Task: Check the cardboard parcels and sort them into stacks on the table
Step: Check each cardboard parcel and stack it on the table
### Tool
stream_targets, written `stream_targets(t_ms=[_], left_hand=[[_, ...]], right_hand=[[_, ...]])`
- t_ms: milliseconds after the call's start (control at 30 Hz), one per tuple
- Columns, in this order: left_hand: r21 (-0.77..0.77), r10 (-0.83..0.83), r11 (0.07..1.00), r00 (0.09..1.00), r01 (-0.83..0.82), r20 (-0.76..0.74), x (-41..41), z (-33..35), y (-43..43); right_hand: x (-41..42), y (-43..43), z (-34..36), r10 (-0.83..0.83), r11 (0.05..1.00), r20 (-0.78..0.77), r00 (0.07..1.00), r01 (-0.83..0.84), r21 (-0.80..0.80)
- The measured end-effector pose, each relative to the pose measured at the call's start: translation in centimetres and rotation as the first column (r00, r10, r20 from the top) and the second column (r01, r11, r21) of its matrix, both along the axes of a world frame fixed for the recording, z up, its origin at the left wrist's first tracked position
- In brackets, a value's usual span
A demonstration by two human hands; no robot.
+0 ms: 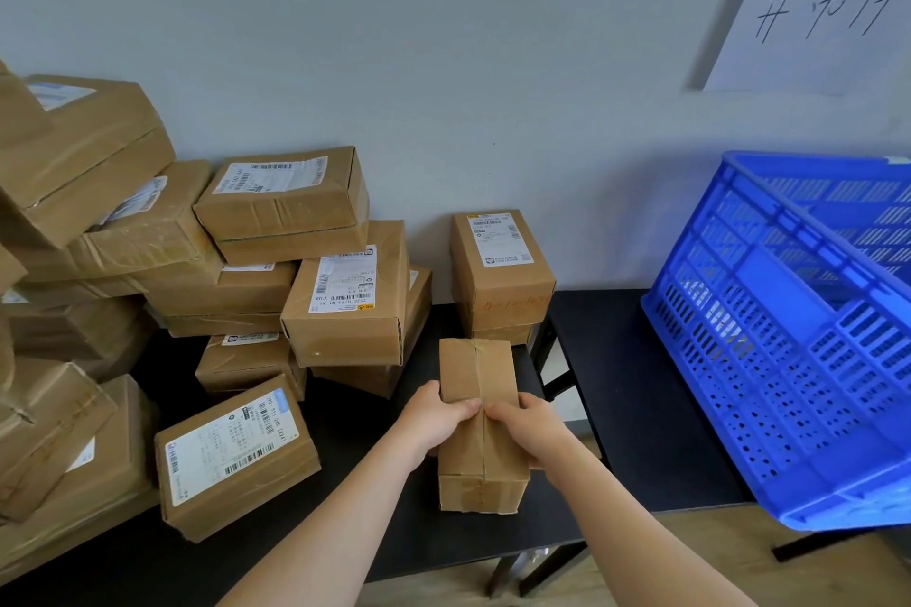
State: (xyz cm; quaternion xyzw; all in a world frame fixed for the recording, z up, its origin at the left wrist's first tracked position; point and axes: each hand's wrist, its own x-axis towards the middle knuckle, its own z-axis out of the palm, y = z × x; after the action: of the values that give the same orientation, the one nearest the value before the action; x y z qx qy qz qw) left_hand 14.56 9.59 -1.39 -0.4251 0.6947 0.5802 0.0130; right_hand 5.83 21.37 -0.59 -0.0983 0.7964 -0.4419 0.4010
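A pile [148,261] of parcels is being carried at the left of the table [443,547]. Mid-table, one parcel [480,488] is being gripped from both sides, left hand [436,421] and right hand [532,426] equally near, fingers [466,407] clamped over its taped top. Its long axis is being pointed toward a short stack [500,271] beyond. No label is being shown; whether it is being lifted cannot be told. A blue crate [788,335] is being cut off rightward.

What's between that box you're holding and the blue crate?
Head view: bare black table top, split by a gap, between held box and blue crate.
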Motion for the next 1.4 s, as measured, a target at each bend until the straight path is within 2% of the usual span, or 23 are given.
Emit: stream_targets(t_ms=[300,767,1200,1400], left_hand=[[-0.054,-0.015,0.998,0.999,0.018,0.050,-0.6,-0.3,-0.1],[0.089,-0.011,0.996,0.999,0.007,0.049,-0.9,-0.7,-1.2],[0.016,-0.034,0.999,0.997,0.033,0.072,-1.3,-1.3,-1.3],[0.049,-0.009,0.999,0.999,0.007,0.043,-0.6,-0.9,-1.0]], right_hand=[[-0.5,-0.6,-0.5,0.035,0.997,-0.081,0.996,-0.029,0.078],[-0.7,-0.7,0.1,0.021,0.995,-0.021,1.000,-0.019,0.098],[-0.7,-0.9,0.0,0.049,0.991,-0.061,0.997,-0.041,0.129],[0.0,-0.6,0.5,0.049,0.992,-0.049,0.998,-0.043,0.116]])
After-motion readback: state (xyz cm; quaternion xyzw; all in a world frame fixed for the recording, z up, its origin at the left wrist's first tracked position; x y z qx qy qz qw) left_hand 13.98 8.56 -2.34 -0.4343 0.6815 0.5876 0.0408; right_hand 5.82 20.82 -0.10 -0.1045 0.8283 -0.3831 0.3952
